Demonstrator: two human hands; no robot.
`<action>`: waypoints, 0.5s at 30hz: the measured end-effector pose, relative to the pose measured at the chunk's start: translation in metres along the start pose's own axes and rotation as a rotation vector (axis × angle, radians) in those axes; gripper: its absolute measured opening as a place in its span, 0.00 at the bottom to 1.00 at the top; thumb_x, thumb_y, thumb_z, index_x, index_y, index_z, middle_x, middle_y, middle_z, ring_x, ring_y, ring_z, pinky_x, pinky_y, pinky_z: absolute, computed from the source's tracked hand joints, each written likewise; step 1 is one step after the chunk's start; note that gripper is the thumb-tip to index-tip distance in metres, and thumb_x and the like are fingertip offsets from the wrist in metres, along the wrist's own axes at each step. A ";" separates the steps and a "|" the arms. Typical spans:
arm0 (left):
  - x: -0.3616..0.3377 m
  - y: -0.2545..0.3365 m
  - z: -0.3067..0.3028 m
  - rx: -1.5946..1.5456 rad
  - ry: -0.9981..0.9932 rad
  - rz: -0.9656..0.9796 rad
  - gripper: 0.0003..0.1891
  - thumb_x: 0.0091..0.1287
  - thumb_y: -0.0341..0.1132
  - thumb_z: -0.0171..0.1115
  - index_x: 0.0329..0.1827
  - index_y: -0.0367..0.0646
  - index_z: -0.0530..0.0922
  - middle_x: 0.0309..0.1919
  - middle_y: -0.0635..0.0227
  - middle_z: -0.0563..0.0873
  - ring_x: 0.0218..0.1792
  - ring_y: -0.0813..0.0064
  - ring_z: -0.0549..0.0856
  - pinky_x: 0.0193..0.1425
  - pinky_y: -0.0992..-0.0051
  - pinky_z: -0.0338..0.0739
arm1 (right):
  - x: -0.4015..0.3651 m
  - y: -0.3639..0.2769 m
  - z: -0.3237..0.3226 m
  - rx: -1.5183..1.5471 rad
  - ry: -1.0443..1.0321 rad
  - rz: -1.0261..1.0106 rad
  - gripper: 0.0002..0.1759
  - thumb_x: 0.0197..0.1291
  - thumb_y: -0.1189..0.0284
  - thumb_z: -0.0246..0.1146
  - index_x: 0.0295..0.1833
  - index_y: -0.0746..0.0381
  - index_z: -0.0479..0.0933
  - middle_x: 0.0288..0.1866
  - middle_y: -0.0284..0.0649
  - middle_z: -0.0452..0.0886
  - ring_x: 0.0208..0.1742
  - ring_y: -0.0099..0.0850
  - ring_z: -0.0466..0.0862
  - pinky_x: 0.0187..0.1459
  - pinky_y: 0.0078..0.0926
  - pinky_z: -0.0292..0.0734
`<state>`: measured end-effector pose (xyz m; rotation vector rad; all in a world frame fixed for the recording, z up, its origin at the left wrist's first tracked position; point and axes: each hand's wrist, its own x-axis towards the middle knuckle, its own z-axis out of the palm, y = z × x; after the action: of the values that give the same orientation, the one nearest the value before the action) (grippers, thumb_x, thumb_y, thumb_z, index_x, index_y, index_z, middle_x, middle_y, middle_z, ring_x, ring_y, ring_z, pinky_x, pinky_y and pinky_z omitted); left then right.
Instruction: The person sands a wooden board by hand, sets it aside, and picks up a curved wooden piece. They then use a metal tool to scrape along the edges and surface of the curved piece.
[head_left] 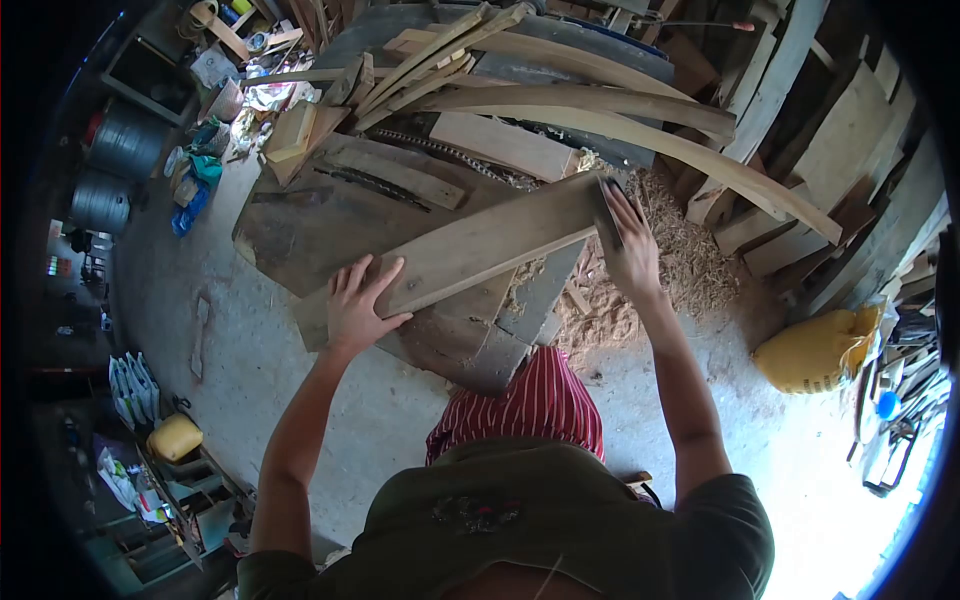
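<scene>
Your left hand [360, 305] lies flat on the plank [490, 245], your right hand [630, 245] seemingly clasps its end; overhanging the workbench's [300, 225] right edge, it may tip.

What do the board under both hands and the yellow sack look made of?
The board looks like bare, unfinished wood: pale, matte, lengthwise grain. The yellow sack seems woven plastic or cloth, by its crumpled folds; the weave is too small to tell.
</scene>
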<state>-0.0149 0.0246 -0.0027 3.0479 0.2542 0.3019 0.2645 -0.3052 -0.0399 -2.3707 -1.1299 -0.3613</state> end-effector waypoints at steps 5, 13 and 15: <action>-0.003 0.003 0.002 0.009 0.021 -0.022 0.48 0.38 0.51 0.82 0.70 0.70 0.73 0.63 0.62 0.72 0.57 0.55 0.75 0.63 0.55 0.69 | 0.047 0.004 0.019 0.061 -0.021 0.063 0.24 0.75 0.66 0.47 0.73 0.60 0.68 0.75 0.38 0.69 0.78 0.32 0.63 0.79 0.38 0.52; 0.003 -0.002 -0.002 -0.004 -0.011 0.014 0.48 0.38 0.49 0.83 0.70 0.66 0.74 0.62 0.61 0.73 0.58 0.54 0.74 0.63 0.55 0.69 | 0.008 -0.002 0.000 -0.001 0.002 0.033 0.24 0.75 0.65 0.48 0.71 0.62 0.70 0.74 0.42 0.70 0.77 0.36 0.65 0.78 0.41 0.54; 0.004 -0.002 -0.001 0.000 -0.011 0.018 0.48 0.38 0.49 0.83 0.70 0.67 0.74 0.62 0.61 0.73 0.57 0.54 0.74 0.63 0.54 0.69 | 0.048 0.007 0.016 0.023 -0.036 0.063 0.24 0.75 0.65 0.48 0.71 0.62 0.70 0.74 0.42 0.70 0.77 0.37 0.66 0.78 0.42 0.54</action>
<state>-0.0111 0.0276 -0.0012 3.0528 0.2265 0.2856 0.3002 -0.2692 -0.0347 -2.3951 -1.0669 -0.2828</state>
